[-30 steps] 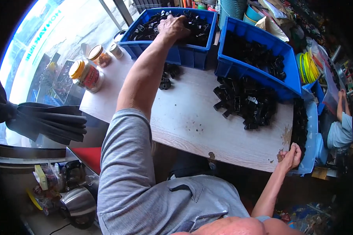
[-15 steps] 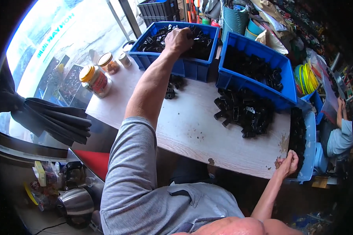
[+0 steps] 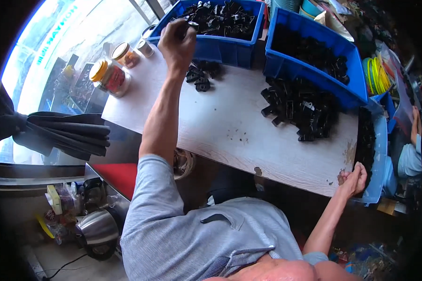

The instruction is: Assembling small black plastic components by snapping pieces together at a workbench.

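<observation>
We are holding our two hands well apart. Our left hand [image 3: 177,46] is hanging at the near left corner of a blue bin [image 3: 227,50], its fingers curling inward around something dark; we cannot tell whether a part is in its grip. Our right hand [image 3: 353,181] is resting with bent fingers at the near right corner of the worktop [image 3: 206,119], just beside a translucent tub [image 3: 382,145]; we cannot tell whether it is holding anything.

Black parts [image 3: 220,21] are filling much of the bin beyond our left hand. A small cluster [image 3: 201,77] is lying just to that hand's right, on the near side of the bin. Farther right, a second bin [image 3: 286,68] is holding more, with a large heap [image 3: 307,110] lying before it, beyond our right hand. More dark pieces are sitting in the tub.

So we are seeing plenty lying loose, in the bins and out, but nothing is marking which parts are finished and which are left.
</observation>
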`<state>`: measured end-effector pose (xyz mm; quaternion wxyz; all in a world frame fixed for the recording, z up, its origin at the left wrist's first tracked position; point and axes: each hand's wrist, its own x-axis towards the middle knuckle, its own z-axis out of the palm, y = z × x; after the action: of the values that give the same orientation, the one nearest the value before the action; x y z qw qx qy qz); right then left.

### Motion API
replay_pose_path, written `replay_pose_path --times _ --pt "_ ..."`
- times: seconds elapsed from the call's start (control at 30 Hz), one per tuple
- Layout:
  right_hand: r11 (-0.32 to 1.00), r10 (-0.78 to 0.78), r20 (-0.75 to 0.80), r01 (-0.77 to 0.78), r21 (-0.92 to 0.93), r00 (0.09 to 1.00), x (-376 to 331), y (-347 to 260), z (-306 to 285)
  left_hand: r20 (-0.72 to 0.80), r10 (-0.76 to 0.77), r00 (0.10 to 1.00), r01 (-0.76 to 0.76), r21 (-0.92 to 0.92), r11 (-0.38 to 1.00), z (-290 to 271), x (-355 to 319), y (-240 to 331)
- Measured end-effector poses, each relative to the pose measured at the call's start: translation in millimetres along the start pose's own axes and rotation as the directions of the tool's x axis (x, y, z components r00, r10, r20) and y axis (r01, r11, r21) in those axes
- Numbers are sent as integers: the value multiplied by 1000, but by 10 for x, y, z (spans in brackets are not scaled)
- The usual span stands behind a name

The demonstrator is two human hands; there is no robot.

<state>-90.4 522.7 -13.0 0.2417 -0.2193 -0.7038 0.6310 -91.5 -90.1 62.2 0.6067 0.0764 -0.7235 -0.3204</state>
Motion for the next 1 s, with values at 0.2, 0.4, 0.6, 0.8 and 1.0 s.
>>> replay_pose_path --times 0.2,0.4,0.6,0.8,1.0 --pt "1000 -20 27 20 9 999 -29 -16 -25 152 -165 975 117 287 951 -348 -729 78" --pt "999 38 6 -38 -6 999 -95 -41 -29 318 -282 905 35 606 795 -300 -925 146" --pt "999 -38 -1 38 18 999 85 162 -64 276 -157 948 -36 585 811 -231 -836 233" --pt "999 39 -23 -39 7 999 35 99 -36 290 203 935 -287 286 914 62 -320 584" --pt "999 21 -14 -21 -40 1000 -14 27 -29 621 116 775 -406 349 844 714 224 397"
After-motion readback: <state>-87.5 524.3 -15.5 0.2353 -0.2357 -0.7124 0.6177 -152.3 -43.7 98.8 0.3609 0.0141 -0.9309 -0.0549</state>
